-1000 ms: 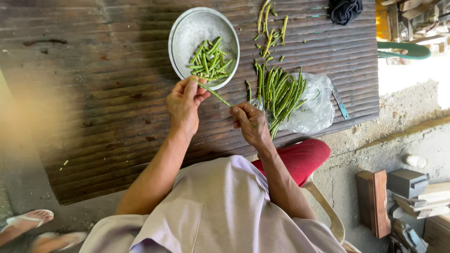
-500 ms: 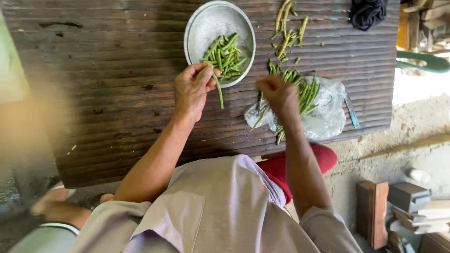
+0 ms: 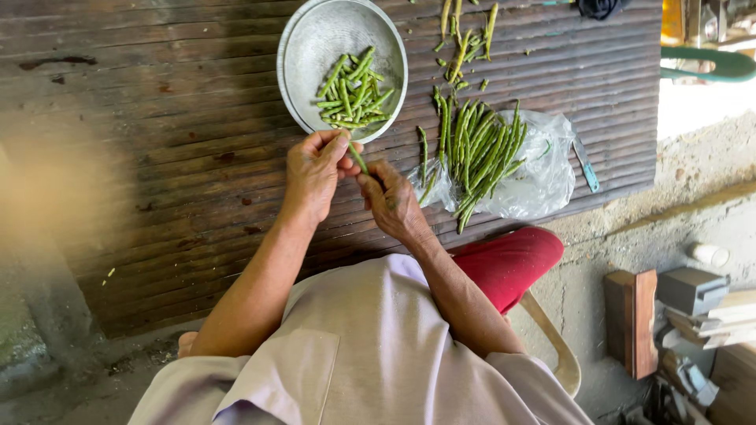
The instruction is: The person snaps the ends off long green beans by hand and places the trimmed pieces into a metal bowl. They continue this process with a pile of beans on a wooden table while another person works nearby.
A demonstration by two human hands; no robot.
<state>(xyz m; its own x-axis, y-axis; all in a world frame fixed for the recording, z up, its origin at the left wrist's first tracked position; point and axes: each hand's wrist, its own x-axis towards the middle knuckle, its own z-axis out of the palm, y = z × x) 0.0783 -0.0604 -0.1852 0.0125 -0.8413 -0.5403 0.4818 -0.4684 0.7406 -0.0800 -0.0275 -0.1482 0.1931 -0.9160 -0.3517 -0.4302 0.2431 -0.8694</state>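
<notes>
My left hand [image 3: 313, 171] and my right hand [image 3: 391, 201] meet just below a round metal bowl [image 3: 303, 47], and together they pinch one short green bean [image 3: 358, 159] between their fingertips. Cut green bean pieces [image 3: 351, 94] lie inside the bowl. To the right of my right hand, a pile of long whole beans [image 3: 479, 149] rests on a clear plastic bag [image 3: 543, 177]. Bean ends and scraps [image 3: 466, 35] are scattered above the pile.
Everything sits on a dark slatted wooden table [image 3: 157, 142]. A small blue-handled tool [image 3: 586, 167] lies at the bag's right edge. A red seat [image 3: 512, 260] shows under my right arm. Wooden blocks and boxes [image 3: 677, 315] stand on the concrete ground at right.
My right hand has come back from the bean pile to meet my left hand near the bowl. The bean between them is shorter than one second ago. The view has shifted slightly.
</notes>
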